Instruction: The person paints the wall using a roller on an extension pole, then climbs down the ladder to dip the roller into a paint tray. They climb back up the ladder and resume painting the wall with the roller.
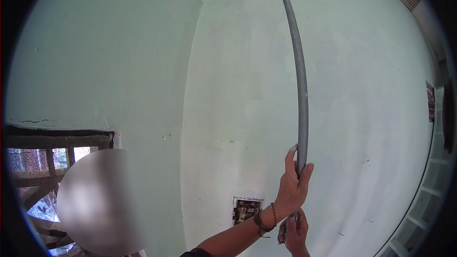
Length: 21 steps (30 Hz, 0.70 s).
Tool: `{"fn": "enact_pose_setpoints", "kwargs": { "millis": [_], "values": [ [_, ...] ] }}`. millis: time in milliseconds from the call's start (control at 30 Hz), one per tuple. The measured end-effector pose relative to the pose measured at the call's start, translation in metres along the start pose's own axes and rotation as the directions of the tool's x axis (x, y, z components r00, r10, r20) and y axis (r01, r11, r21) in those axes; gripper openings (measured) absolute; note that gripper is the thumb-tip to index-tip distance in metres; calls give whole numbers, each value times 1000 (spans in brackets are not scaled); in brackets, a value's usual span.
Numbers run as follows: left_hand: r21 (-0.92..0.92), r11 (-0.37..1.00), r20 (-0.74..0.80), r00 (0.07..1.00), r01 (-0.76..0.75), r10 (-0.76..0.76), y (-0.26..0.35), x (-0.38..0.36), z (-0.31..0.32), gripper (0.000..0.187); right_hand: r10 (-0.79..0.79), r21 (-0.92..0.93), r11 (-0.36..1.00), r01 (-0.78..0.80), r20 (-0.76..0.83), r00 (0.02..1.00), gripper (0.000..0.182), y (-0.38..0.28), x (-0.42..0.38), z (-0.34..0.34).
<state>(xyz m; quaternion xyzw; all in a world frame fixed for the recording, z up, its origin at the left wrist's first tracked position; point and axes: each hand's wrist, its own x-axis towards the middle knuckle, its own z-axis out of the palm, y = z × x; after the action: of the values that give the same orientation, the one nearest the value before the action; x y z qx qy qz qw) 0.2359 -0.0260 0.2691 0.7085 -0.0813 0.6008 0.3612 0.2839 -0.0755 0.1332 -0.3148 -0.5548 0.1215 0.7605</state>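
Note:
A long grey pole (299, 62) runs up in front of the pale green wall, leaning slightly left toward its top. Its upper end meets a pale piece at the top edge of the view, too cut off to name. My left hand (293, 185), with dark bracelets on the wrist, is wrapped round the pole's lower part. Below it, my right hand (294, 233) is closed round the pole near its bottom end, which is mostly hidden by the hands and forearm.
An open wall box (246, 210) with exposed fittings sits left of my hands. Several nails (365, 161) stick out of the wall. A meshed window (47, 162) is at lower left, partly covered by a blurred round patch. Pale shelf-like rungs (431, 190) line the right edge.

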Motion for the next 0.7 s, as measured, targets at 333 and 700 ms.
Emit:
{"fn": "enact_pose_setpoints", "kwargs": {
  "millis": [333,700],
  "values": [
    [-11,999,17,999,43,-43,-4,-1,14,66,14,-69,997,-18,-55,998,43,-1,-2,-21],
    [511,771,-22,890,-381,454,0,111,-2,73,-83,-227,969,101,90,993,50,-98,102,24]
  ]
}}
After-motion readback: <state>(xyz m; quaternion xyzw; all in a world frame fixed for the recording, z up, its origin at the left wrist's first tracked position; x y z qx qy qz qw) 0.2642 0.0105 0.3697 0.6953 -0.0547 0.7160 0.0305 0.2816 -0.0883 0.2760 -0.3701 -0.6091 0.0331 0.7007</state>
